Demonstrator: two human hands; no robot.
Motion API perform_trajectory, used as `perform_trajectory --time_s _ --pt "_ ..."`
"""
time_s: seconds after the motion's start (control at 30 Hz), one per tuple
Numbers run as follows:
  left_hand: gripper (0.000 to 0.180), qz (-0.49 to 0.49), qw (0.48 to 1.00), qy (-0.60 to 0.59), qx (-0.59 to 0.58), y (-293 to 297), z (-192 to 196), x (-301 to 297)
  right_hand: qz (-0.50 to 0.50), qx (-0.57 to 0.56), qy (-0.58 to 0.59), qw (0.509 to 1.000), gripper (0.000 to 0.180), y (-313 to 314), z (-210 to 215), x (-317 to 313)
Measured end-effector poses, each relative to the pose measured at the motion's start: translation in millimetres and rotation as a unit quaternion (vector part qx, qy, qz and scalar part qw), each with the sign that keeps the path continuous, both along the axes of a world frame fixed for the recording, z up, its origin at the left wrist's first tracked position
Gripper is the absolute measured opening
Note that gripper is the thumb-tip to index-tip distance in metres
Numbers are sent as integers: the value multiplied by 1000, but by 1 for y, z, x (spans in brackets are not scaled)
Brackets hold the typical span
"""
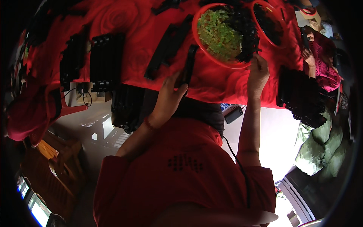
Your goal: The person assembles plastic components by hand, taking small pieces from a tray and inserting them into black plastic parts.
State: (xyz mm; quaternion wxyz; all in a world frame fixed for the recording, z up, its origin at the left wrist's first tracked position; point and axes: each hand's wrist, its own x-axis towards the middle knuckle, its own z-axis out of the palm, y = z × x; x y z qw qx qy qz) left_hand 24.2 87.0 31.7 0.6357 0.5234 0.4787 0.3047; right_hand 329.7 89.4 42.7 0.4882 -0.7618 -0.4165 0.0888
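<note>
My left hand (169,95) is closed round a long, narrow black plastic part (190,62), which points away from me over the near edge of the table. At the rim of a round red basin (197,38), my right hand (258,72) has its fingertips pinched together. Whatever is between them is too small and dark to make out. The basin holds small yellow-green pieces (217,34) on its left side and small black pieces (245,39) on its right. Another long black part (166,51) lies on the red cloth, left of the basin.
A second red-rimmed basin (281,19) with dark contents stands to the right. Stacks of black parts (107,60) sit at the left, and more (302,94) at the right table edge. Beyond them are another person's hands (309,56). Pale green sacks (321,145) lie on the floor.
</note>
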Motion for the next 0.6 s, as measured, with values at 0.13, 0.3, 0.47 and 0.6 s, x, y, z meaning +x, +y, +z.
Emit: perform_trajectory --time_s 0.13,0.3,0.47,0.6 --pt "42 -27 999 15 -22 6 5 -5 100 4 1 995 16 -7 5 -48" --pt "42 58 996 -18 67 -2 15 6 199 -67 201 957 22 -24 24 -109" --pt "44 62 994 -67 61 0 22 9 237 -64 252 936 21 -26 15 -124" --pt "44 45 990 -86 98 -1 18 6 212 -46 234 948 20 -24 23 -116"
